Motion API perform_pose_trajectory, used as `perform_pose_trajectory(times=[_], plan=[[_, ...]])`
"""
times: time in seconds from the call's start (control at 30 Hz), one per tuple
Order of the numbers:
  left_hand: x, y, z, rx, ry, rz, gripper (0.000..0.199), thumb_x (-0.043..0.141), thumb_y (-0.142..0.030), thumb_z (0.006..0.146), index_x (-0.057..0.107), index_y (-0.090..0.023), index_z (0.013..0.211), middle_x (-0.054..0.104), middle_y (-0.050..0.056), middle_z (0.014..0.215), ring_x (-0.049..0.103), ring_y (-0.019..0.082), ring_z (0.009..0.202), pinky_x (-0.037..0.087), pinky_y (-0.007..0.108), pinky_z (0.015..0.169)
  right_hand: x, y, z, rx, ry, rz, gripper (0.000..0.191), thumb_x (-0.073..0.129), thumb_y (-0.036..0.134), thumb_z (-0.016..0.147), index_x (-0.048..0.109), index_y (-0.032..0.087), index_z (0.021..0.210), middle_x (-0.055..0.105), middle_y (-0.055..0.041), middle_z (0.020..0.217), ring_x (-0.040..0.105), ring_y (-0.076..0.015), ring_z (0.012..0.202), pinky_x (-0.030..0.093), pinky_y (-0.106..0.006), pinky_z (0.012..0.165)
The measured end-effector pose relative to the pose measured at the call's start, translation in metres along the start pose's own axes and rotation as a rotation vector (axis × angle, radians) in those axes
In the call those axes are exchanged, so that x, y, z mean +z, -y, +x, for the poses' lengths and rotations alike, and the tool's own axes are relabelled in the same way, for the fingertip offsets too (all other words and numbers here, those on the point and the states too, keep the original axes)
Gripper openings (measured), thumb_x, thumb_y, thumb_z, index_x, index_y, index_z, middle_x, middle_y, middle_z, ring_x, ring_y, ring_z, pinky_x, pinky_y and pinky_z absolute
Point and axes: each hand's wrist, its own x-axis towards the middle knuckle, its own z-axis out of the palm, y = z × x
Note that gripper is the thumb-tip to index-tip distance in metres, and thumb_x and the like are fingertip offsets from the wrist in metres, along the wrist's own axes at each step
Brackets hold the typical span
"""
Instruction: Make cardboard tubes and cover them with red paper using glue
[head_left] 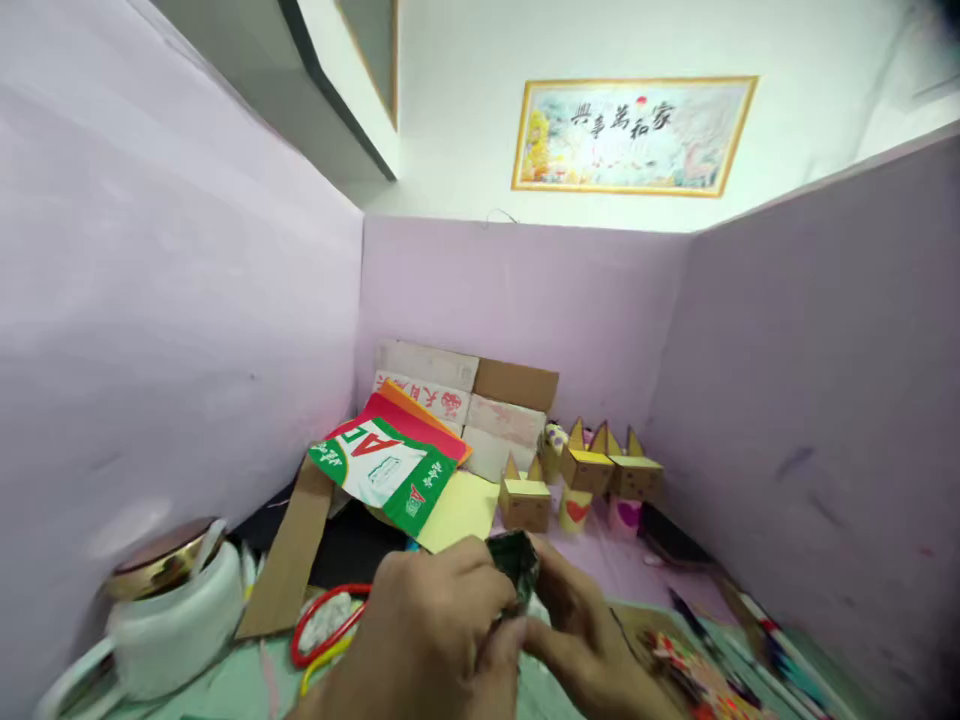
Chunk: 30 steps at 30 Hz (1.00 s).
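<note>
A small dark green piece, folded or rolled with a hollow upper end (515,562), is held up in front of me; its material is hard to make out. My left hand (435,625) is closed round its left and lower side, with the thumb and fingers bent. From the right, my right hand (581,635) pinches it between thumb and fingers. The fingers hide the lower part of the piece. Beside my left wrist lie red loop handles (319,625) and a yellow loop (322,665).
At left stands a white mug (176,635) beneath a gold-rimmed lid (161,560). Behind my hands are a green printed bag (405,475), yellow paper (461,505) and cardboard boxes (499,440). Small eared cardboard figures (525,505) stand at back right. Pens (712,640) lie right. Lilac walls (517,300) enclose three sides.
</note>
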Motion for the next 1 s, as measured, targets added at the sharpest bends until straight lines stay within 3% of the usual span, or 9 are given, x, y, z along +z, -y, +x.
perform_pose_trajectory(times=[0.2, 0.37, 0.43, 0.5, 0.57, 0.63, 0.73, 0.83, 1.0], plan=[[0.002, 0.002, -0.007, 0.021, 0.068, 0.112, 0.022, 0.047, -0.007, 0.079, 0.054, -0.016, 0.060, 0.057, 0.001, 0.062, 0.055, 0.010, 0.050, 0.036, 0.021, 0.045, -0.002, -0.014, -0.002, -0.022, -0.084, -0.040, 0.055, 0.071, 0.041, 0.073, 0.053, 0.031, 0.124, 0.058, -0.0121, 0.127, 0.050, -0.0337, 0.120, 0.037, -0.052, 0.101], [-0.002, 0.002, -0.001, -0.003, 0.002, 0.073, 0.025, 0.047, -0.006, 0.079, 0.056, -0.015, 0.057, 0.055, 0.001, 0.058, 0.051, 0.009, 0.047, 0.034, 0.021, 0.045, -0.002, 0.009, 0.004, -0.038, -0.009, -0.124, 0.055, 0.065, 0.044, 0.078, 0.047, 0.034, 0.129, 0.054, -0.0087, 0.132, 0.048, -0.0308, 0.123, 0.036, -0.051, 0.103], [-0.010, 0.009, 0.003, -0.139, -0.079, -0.003, 0.023, 0.052, -0.010, 0.077, 0.059, -0.015, 0.055, 0.054, 0.000, 0.054, 0.050, 0.009, 0.048, 0.036, 0.020, 0.046, -0.007, 0.022, 0.006, -0.024, 0.003, -0.200, 0.070, 0.069, 0.047, 0.074, 0.040, 0.031, 0.135, 0.044, -0.0095, 0.141, 0.037, -0.0308, 0.131, 0.029, -0.049, 0.107], [-0.016, 0.025, 0.001, -0.391, -0.247, -0.136, 0.019, 0.061, -0.016, 0.072, 0.062, -0.016, 0.053, 0.055, 0.000, 0.052, 0.049, 0.010, 0.049, 0.036, 0.018, 0.045, -0.013, 0.031, 0.006, 0.038, -0.103, -0.243, 0.081, 0.071, 0.049, 0.070, 0.034, 0.027, 0.138, 0.036, -0.0110, 0.146, 0.031, -0.0316, 0.134, 0.026, -0.049, 0.109], [-0.016, 0.047, -0.007, -0.678, -0.475, -0.414, 0.008, 0.071, -0.020, 0.060, 0.066, -0.016, 0.055, 0.057, -0.001, 0.054, 0.050, 0.010, 0.051, 0.039, 0.016, 0.046, -0.020, 0.034, 0.002, 0.124, -0.291, -0.220, 0.076, 0.068, 0.051, 0.072, 0.036, 0.024, 0.135, 0.040, -0.0134, 0.142, 0.039, -0.0322, 0.128, 0.033, -0.048, 0.104], [-0.012, 0.069, -0.020, -0.916, -0.642, -0.738, 0.014, 0.077, -0.018, 0.046, 0.064, -0.014, 0.052, 0.043, -0.007, 0.043, 0.032, 0.002, 0.038, 0.027, 0.012, 0.034, -0.025, 0.033, -0.003, 0.216, -0.433, -0.194, 0.065, 0.064, 0.054, 0.072, 0.045, 0.021, 0.125, 0.051, -0.0151, 0.128, 0.050, -0.0319, 0.115, 0.040, -0.047, 0.095], [0.000, 0.091, -0.040, -1.134, -0.717, -1.005, 0.024, 0.078, -0.014, 0.043, 0.054, -0.014, 0.044, 0.034, -0.009, 0.040, 0.026, 0.001, 0.034, 0.024, 0.011, 0.029, -0.025, 0.033, -0.010, 0.323, -0.588, -0.270, 0.056, 0.066, 0.054, 0.066, 0.053, 0.019, 0.107, 0.060, -0.0129, 0.107, 0.055, -0.0298, 0.098, 0.044, -0.043, 0.083], [0.010, 0.097, -0.051, -1.248, -0.769, -1.060, 0.022, 0.073, -0.011, 0.046, 0.051, -0.013, 0.046, 0.038, -0.007, 0.042, 0.029, 0.002, 0.034, 0.026, 0.011, 0.027, -0.020, 0.040, -0.014, 0.326, -0.710, -0.327, 0.048, 0.067, 0.049, 0.064, 0.056, 0.019, 0.099, 0.060, -0.0065, 0.085, 0.054, -0.0230, 0.077, 0.044, -0.036, 0.069], [0.024, 0.094, -0.056, -1.337, -0.681, -1.046, 0.016, 0.068, -0.013, 0.057, 0.053, -0.014, 0.051, 0.039, -0.005, 0.046, 0.034, 0.005, 0.039, 0.035, 0.014, 0.033, -0.007, 0.052, -0.017, 0.327, -0.552, -0.206, 0.025, 0.070, 0.038, 0.063, 0.065, 0.017, 0.077, 0.053, 0.0006, 0.063, 0.042, -0.0123, 0.051, 0.036, -0.026, 0.049]])
